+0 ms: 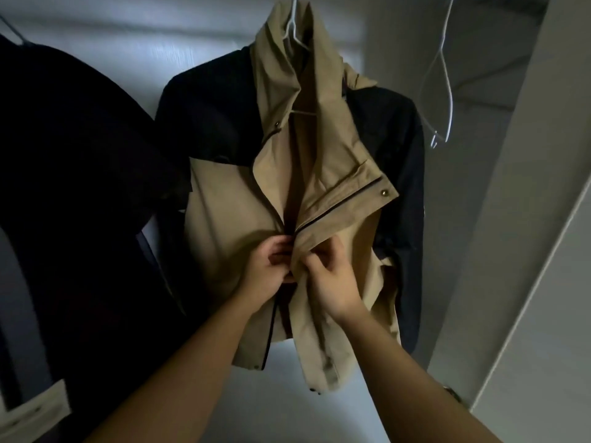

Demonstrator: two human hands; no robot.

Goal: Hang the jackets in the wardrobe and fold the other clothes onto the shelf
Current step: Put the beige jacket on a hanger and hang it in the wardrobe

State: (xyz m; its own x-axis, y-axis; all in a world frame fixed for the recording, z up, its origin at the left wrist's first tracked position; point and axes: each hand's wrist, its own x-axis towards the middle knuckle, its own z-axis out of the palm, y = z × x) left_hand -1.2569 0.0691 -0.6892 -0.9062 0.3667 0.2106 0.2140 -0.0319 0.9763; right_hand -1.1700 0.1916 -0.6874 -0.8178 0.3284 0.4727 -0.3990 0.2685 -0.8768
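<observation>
A tan and navy jacket [230, 203] hangs in front of me on a white wire hanger [295, 30], its front open above my hands and its collar slumped. My left hand [268, 266] pinches the left front edge at the zipper line. My right hand [332, 279] pinches the right front edge just beside it. Both hands meet at the jacket's middle, fingers curled into the fabric. The zipper pull itself is hidden by my fingers.
A dark garment [73, 187] hangs close on the left. An empty white wire hanger [443, 78] hangs to the right. The wardrobe's white back wall [128, 36] lies behind, and its pale side panel or door [543, 219] slants along the right.
</observation>
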